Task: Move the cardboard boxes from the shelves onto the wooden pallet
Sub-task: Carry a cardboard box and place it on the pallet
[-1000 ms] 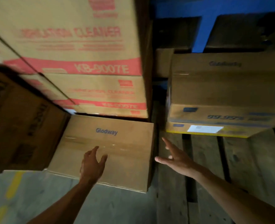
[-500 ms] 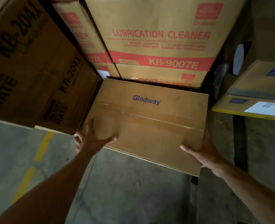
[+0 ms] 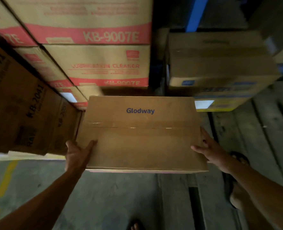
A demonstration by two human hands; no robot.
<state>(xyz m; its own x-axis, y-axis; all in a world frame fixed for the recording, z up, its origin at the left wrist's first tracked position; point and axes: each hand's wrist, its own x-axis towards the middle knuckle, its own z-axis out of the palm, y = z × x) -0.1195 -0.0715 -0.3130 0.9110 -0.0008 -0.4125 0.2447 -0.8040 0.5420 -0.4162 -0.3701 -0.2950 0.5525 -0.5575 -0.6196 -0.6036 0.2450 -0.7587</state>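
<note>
Here, Glodway box (image 3: 140, 135) sits between gripping fingers (image 3: 91, 144).

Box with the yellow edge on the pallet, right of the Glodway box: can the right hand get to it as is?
Probably not yet. The right hand is pressed to the Glodway box, sharing the grip with the left hand. The path to the yellow-edged box looks clear otherwise.

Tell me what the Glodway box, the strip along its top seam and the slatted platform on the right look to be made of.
Glodway box: plain brown cardboard, matte, with printed blue lettering and folded flap edges. Seam strip: apparently clear plastic packing tape, since it glints where the cardboard around it does not. Slatted platform: looks like rough, unfinished wood, grey and dull, in separate planks with dark gaps; the dim light leaves the grain unclear.
</note>
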